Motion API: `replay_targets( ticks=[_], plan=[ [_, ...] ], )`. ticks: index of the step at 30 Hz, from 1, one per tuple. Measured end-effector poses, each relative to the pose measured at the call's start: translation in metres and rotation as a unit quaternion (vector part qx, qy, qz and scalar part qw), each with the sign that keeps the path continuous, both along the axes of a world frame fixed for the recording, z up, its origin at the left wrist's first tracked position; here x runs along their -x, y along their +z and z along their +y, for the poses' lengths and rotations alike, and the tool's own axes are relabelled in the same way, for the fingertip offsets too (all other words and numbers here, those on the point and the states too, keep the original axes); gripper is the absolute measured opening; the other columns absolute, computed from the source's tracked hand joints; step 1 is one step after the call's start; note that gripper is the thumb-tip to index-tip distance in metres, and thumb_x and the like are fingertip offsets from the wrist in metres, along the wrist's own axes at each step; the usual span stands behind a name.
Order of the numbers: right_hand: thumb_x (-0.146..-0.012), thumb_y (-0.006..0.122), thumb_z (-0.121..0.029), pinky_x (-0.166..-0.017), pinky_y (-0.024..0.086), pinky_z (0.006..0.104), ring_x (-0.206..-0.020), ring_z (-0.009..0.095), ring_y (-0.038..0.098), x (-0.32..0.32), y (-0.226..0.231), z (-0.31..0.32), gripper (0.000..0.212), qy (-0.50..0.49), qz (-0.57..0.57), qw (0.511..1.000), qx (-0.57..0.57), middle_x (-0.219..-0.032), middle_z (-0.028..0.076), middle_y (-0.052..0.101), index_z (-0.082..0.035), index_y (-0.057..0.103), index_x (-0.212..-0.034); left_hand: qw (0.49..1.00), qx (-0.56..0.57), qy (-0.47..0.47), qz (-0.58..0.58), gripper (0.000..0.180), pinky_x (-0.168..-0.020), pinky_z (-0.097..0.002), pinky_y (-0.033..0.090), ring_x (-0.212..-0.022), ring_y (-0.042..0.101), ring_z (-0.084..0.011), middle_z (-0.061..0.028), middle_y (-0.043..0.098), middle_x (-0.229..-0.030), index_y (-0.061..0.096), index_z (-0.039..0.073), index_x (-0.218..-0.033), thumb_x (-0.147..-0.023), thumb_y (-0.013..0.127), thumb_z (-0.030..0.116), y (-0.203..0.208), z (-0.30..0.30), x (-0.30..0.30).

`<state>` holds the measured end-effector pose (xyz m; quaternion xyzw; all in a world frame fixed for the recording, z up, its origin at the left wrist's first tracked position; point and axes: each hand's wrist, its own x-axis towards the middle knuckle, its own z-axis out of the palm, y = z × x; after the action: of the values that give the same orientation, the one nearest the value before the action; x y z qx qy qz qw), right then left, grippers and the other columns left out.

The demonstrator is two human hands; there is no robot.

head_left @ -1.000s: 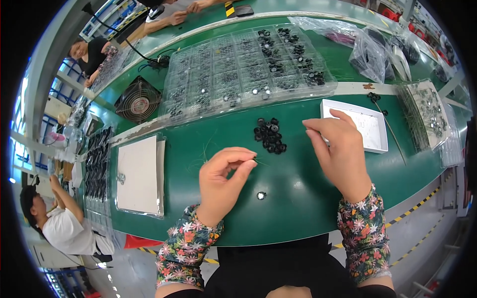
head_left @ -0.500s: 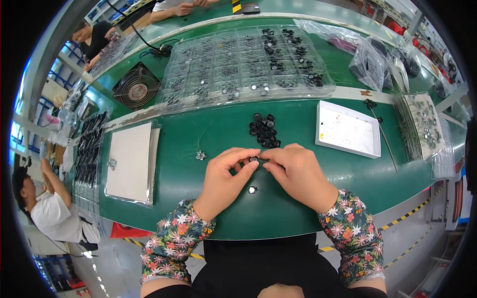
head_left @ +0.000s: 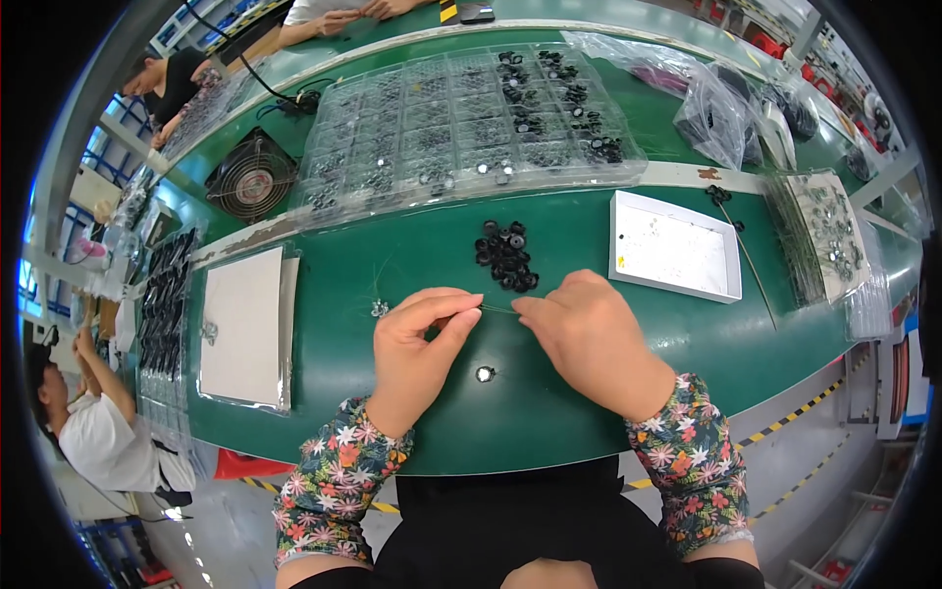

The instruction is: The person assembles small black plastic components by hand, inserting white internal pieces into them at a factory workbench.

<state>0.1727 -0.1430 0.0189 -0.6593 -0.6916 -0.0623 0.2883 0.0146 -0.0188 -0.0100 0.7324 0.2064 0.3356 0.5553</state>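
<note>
My left hand (head_left: pixel 422 348) pinches one end of a thin, pale wire (head_left: pixel 498 309), thumb pressed to the forefinger. On the other side, my right hand (head_left: pixel 594 344) has its fingertips closed on the same wire, which runs across the short gap between them. Whether a small part is hidden in either set of fingers cannot be seen. Just beyond my hands lies a pile of small round black parts (head_left: pixel 506 255). One small round part with a bright silver face (head_left: pixel 485 374) lies on the green table (head_left: pixel 471 427) nearer to me. A clear, glittering cluster with fine wires (head_left: pixel 380 307) rests beside my left hand.
Right of the pile stands a shallow white box (head_left: pixel 677 250); a thin rod (head_left: pixel 751 260) lies beyond it. Clear compartment trays (head_left: pixel 392 128) span the back. A small fan (head_left: pixel 252 177) and a pale board in plastic (head_left: pixel 245 329) are at left. Co-workers sit around.
My hands have drawn apart, the left one moving left. The small black round part between my fingertips no longer shows; a stretch of thin wire does. The whole view has shifted slightly.
</note>
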Motion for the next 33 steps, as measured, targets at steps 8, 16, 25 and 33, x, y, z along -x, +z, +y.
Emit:
replay_targets(
  ticks=[8, 16, 25, 33],
  plan=[
    [-0.07, 0.071, -0.009, -0.072, 0.046, 0.0359, -0.071, 0.026, 0.059, -0.008, 0.021, -0.014, 0.016, -0.001, -0.01, 0.983, 0.181, -0.077, 0.008, 0.064, -0.005, 0.068, -0.085, 0.993, -0.114, -0.021, 0.034, 0.016, -0.064, -0.0236, 0.049, -0.075, 0.062, -0.0141, -0.0089, 0.067, -0.092, 0.069, 0.002, -0.094, -0.078, 0.069, -0.001, 0.009, -0.006, -0.003],
    [-0.07, 0.073, -0.011, -0.086, 0.042, 0.0402, -0.096, 0.028, 0.057, 0.005, 0.007, 0.0, 0.02, 0.009, 0.133, 0.99, -0.053, -0.102, 0.01, 0.059, -0.004, 0.061, -0.085, 0.993, -0.115, -0.019, 0.02, 0.017, -0.064, -0.0248, 0.05, -0.073, 0.062, -0.0152, -0.0093, 0.067, -0.092, 0.066, 0.002, -0.091, -0.075, 0.072, 0.0, 0.009, -0.007, -0.005],
    [-0.071, 0.067, -0.004, -0.085, 0.043, 0.041, -0.092, 0.028, 0.058, 0.014, -0.003, 0.004, 0.013, 0.006, 0.148, 0.986, -0.08, -0.1, 0.009, 0.059, -0.005, 0.06, -0.083, 0.993, -0.117, -0.017, -0.001, 0.013, -0.065, -0.0253, 0.052, -0.073, 0.063, -0.0159, -0.0102, 0.067, -0.091, 0.066, 0.001, -0.087, -0.075, 0.072, -0.001, 0.011, -0.01, -0.003],
    [-0.077, 0.065, -0.005, -0.09, 0.043, 0.0413, -0.078, 0.023, 0.061, 0.02, -0.004, 0.003, 0.01, -0.014, 0.113, 0.99, -0.078, -0.083, 0.006, 0.063, -0.005, 0.06, -0.086, 0.995, -0.081, -0.033, 0.036, 0.014, -0.073, -0.024, 0.05, -0.085, 0.061, -0.0141, -0.0109, 0.064, -0.096, 0.063, -0.003, -0.092, -0.079, 0.066, -0.007, 0.009, -0.01, 0.002]
  ],
)
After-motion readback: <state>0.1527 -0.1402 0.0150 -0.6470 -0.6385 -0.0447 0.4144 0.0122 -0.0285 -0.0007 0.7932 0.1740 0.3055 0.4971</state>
